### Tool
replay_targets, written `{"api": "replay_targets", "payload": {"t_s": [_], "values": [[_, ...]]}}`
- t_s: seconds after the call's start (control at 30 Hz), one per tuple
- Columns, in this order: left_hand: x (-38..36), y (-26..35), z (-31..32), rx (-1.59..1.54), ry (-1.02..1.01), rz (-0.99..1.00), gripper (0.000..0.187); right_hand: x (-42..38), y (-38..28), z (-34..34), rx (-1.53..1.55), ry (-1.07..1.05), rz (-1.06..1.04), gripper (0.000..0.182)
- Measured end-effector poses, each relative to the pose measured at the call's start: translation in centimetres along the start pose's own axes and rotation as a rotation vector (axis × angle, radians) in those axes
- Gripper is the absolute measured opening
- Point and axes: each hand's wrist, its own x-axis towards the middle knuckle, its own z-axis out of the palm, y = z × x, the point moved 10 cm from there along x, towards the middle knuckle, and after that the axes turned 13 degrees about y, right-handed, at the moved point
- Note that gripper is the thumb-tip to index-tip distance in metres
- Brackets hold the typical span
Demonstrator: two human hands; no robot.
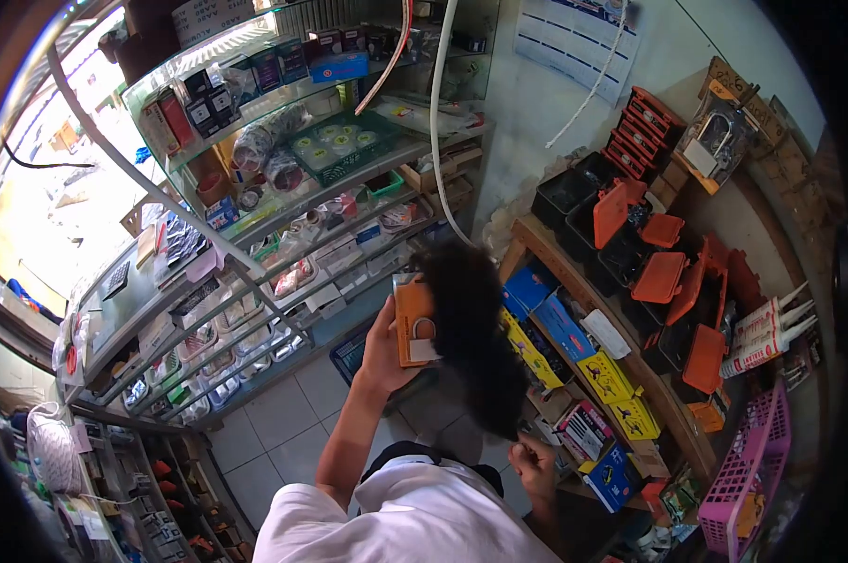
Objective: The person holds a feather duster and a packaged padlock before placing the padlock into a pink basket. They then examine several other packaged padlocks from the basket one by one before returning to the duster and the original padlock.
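Note:
My left hand point(380, 349) grips an orange padlock pack point(408, 319) by its left edge and holds it upright at the middle of the view. A curved shackle shape shows at its front, above a pale patch. Lower right, my right hand point(534, 464) is closed around the thin end of a black feather duster point(480, 347). The fluffy duster is smeared by motion and overlaps the right side of the pack, hiding part of it.
A glass display case point(349, 183) with boxes and baskets stands ahead. Black bins with orange lids point(663, 277) top a wooden shelf point(621, 371) on the right, near a pink basket point(748, 479). A white pipe point(438, 122) hangs ahead. Coiled rope point(56, 450) sits left.

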Motion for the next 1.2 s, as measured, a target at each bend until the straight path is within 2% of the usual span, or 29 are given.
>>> {"api": "replay_targets", "payload": {"t_s": [0.07,0.2,0.23,0.27,0.33,0.4,0.47,0.5,0.57,0.6,0.67,0.8,0.9,0.97,1.0,1.07,1.13,1.2], "values": [[0.4,-0.4,0.1,0.067,-0.028,-0.057,0.054,0.4,0.1,-0.5,-0.212,-0.092,-0.096,0.032],[-0.2,-1.4,-0.3,0.139,0.108,-0.108,0.057,1.2,0.5,-3.3,-0.259,-0.003,-0.202,0.034],[0.5,-1.8,-1.7,0.046,-0.078,-0.198,0.058,1.3,0.5,-3.0,-0.26,-0.039,-0.177,0.033],[0.2,-1.7,-2.0,0.045,-0.081,-0.2,0.058,1.5,0.3,-2.8,-0.263,-0.077,-0.154,0.032],[0.0,-2.3,-4.4,0.221,0.109,-0.249,0.059,2.2,-1.5,-3.9,-0.277,-0.05,-0.132,0.031],[-0.8,-2.9,-1.4,0.226,0.056,-0.273,0.06,3.4,-3.1,-4.8,-0.286,-0.021,-0.115,0.032],[-1.6,-4.2,1.4,0.162,-0.126,-0.389,0.064,3.8,-5.5,-5.0,-0.368,-0.054,-0.273,0.031],[-1.9,-3.9,0.8,0.164,-0.128,-0.389,0.064,3.6,-6.1,-4.6,-0.356,-0.141,-0.305,0.032],[-2.1,-0.5,0.4,1.408,-0.251,0.32,0.07,4.1,-6.4,-5.5,-0.37,-0.125,-0.262,0.033],[-1.7,-0.7,0.7,1.407,-0.252,0.322,0.07,4.3,-6.5,-5.8,-0.387,-0.113,-0.214,0.033],[-1.1,-4.5,-0.7,0.358,-0.02,-0.406,0.077,4.6,-7.6,-6.0,-0.436,-0.073,-0.236,0.034],[-1.4,-4.6,-0.2,0.227,-0.085,-0.441,0.085,4.7,-7.3,-5.1,-0.462,-0.166,-0.289,0.034],[-1.7,-4.2,0.4,0.229,-0.116,-0.383,0.086,4.8,-8.1,-5.7,-0.441,-0.07,-0.33,0.033],[-1.5,-4.1,0.4,0.225,-0.07,-0.392,0.086,4.7,-7.3,-6.5,-0.18,0.053,-0.13,0.034],[-1.6,-4.2,0.7,0.224,-0.073,-0.388,0.086,4.7,-7.2,-6.7,-0.182,0.051,-0.132,0.034],[-1.5,-3.6,1.2,0.053,-0.057,-0.348,0.083,3.5,-8.3,-4.6,-0.435,-0.147,-0.381,0.034],[-1.0,-3.6,0.4,0.109,-0.099,-0.359,0.078,3.5,-8.2,-4.2,-0.472,-0.146,-0.355,0.033],[-0.8,-4.1,0.1,0.212,-0.183,-0.376,0.069,3.8,-8.0,-5.3,-0.422,-0.043,-0.279,0.031]]}}
